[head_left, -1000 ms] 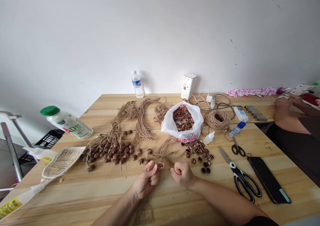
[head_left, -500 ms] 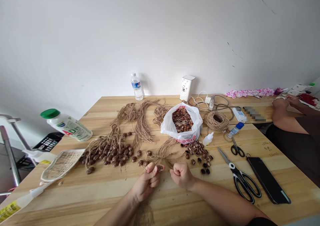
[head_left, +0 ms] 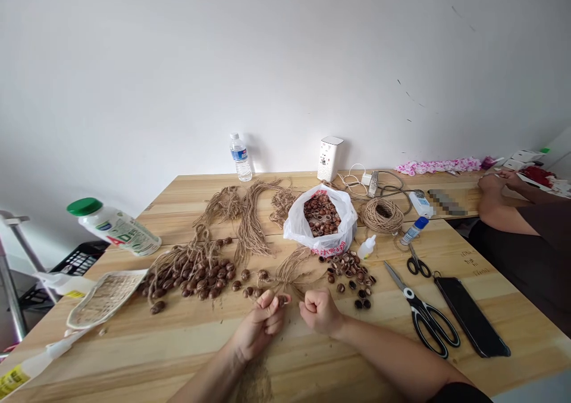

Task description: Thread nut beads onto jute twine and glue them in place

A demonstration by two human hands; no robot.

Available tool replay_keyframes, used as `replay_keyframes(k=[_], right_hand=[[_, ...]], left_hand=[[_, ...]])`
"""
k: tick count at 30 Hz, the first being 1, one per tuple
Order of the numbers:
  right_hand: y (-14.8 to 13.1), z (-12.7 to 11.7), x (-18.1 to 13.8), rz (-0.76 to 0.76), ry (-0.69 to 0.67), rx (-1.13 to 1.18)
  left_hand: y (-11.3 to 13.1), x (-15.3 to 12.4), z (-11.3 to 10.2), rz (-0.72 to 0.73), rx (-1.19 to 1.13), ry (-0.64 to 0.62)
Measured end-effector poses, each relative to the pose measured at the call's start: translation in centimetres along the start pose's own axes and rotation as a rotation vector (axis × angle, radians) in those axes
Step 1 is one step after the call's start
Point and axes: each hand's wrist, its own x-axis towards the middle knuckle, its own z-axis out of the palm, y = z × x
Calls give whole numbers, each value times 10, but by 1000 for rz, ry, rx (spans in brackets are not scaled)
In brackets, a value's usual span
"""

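Note:
My left hand (head_left: 262,322) is closed, with a brown nut (head_left: 282,300) pinched near its thumb and index finger. My right hand (head_left: 322,312) is a fist just to the right, a small gap apart from the left; whatever its fingers hold is hidden. Right behind both hands lie loose jute strings (head_left: 292,266). Left of them is a heap of brown nuts tied to twine (head_left: 207,275), with a few single nuts (head_left: 245,274) between. Nut shell halves (head_left: 352,269) are scattered beyond my right hand.
A white plastic bag (head_left: 294,227) full of shells stands behind, beside a twine coil (head_left: 382,215) and a small glue bottle (head_left: 366,247). Large scissors (head_left: 428,316) and a phone (head_left: 471,315) lie right; a woven tray (head_left: 107,296) lies left. Another person's arm (head_left: 502,203) rests far right.
The view has shifted slightly, moving the table's things a little left in the picture. Both hands keep nearly the same pose and stay close together.

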Motion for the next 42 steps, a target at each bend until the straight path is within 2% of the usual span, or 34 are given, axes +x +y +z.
replay_keyframes(k=[13,25,42], right_hand=[[1,0,3,-27,-53,6],[0,1,5,-75,-140,8],[-1,1,4,-119,-197,-26]], left_hand=[[2,4,8,16,-79,-61],[3,5,5,4,-11,-68],[2,4,11,-6,32,-95]])
